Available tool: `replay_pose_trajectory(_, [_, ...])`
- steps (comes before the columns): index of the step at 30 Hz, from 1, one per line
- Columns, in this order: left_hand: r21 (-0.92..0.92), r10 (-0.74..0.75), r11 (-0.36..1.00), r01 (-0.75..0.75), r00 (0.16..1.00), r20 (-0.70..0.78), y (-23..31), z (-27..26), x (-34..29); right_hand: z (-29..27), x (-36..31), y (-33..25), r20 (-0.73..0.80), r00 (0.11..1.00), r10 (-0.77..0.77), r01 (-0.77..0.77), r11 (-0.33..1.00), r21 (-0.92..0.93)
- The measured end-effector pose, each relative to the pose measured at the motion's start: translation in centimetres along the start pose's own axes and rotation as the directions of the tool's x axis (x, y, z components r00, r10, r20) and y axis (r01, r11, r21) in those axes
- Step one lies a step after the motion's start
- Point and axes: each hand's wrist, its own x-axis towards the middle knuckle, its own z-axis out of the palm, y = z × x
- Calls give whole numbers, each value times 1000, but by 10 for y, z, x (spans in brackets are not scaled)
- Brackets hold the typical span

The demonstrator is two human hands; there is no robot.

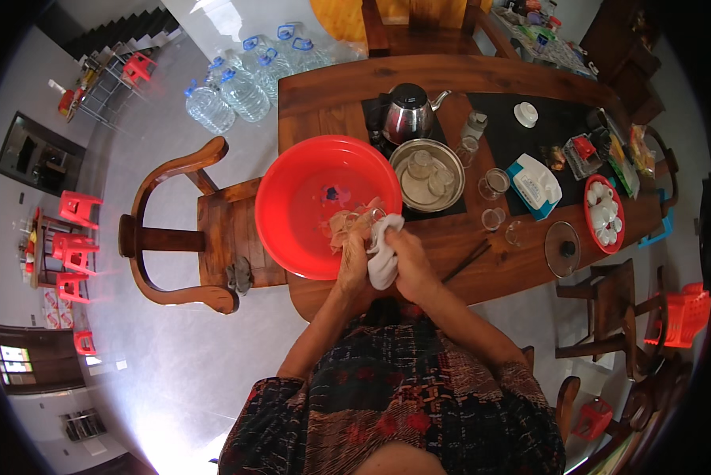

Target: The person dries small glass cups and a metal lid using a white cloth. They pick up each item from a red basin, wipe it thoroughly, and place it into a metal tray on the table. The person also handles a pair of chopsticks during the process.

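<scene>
Over the near right rim of a red plastic basin (280, 210), both hands work close together. My left hand (354, 260) is closed around a crumpled peach-coloured cloth (346, 228). Something small with a shiny curved edge shows between the two hands, too covered to name. My right hand (412, 260) grips a bunched white cloth (383, 265), which hangs down beside the left fingers. A dark blue and pink pattern lies on the basin's bottom. Just right of the basin, a steel pot (407, 198) holds several glass cups (421, 164).
The wooden table (316, 95) carries a kettle (408, 115), glass cups (494, 184), a tissue box (536, 186), a glass lid (563, 249) and a red tray (591, 229) of white cups. Left stands a wooden chair (169, 239); large water bottles (244, 95) stand behind it.
</scene>
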Motion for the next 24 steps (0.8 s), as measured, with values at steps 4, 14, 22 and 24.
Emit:
replay_pose_trajectory(4, [376, 55, 921, -103, 989, 136, -12, -15, 0, -18, 23, -22, 85, 996, 17, -20, 999, 42])
replay_pose_trajectory(14, [466, 400, 818, -336, 915, -43, -1, -17, 9, -12, -4, -11, 156, 988, 7, 66, 887, -456])
replay_pose_trajectory(22, [-4, -45, 999, 45, 999, 0, 4, -21, 6, 12, 3, -68, 81, 893, -443, 449, 867, -217])
replay_pose_trajectory(24, [-187, -192, 964, 191, 981, 15, 7, -9, 4, 13, 17, -72, 105, 889, -446, 458, 866, -201])
